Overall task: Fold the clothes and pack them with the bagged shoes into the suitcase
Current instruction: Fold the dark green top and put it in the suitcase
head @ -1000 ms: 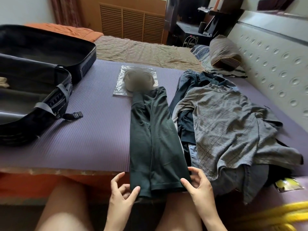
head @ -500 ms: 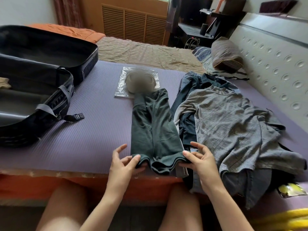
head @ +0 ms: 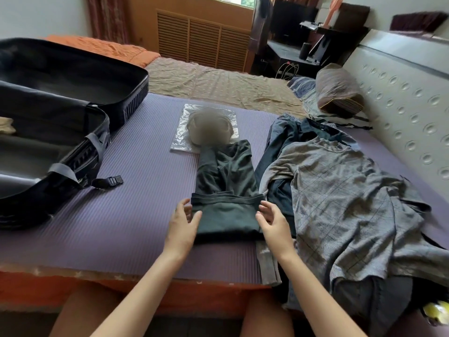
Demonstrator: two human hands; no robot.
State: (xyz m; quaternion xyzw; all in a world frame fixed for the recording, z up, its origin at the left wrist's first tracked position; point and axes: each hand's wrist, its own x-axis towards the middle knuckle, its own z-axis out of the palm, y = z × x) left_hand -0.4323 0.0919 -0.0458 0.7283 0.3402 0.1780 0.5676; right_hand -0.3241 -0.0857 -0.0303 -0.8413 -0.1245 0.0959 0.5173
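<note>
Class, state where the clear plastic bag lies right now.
In the head view, the clear plastic bag lies mid-frame on the purple mat, at the far end of the dark green garment and right of the open suitcase.

Cannot make out what sits in the clear plastic bag (head: 181, 132): smeared over by a blurred patch, which also swallows the far end of the dark green garment (head: 226, 171). Covered by that garment's folded-over near end: the layers beneath. Cut off by the left edge: much of the open suitcase (head: 60, 110), and a beige scrap (head: 6, 125) inside it. Buried under the grey checked top (head: 340, 190), only partly seen: dark blue clothes (head: 281, 198). Clipped by the lower right corner, not identifiable: a yellow thing (head: 435, 311). Too small to name: clutter (head: 309, 25) on the far desk.
</note>
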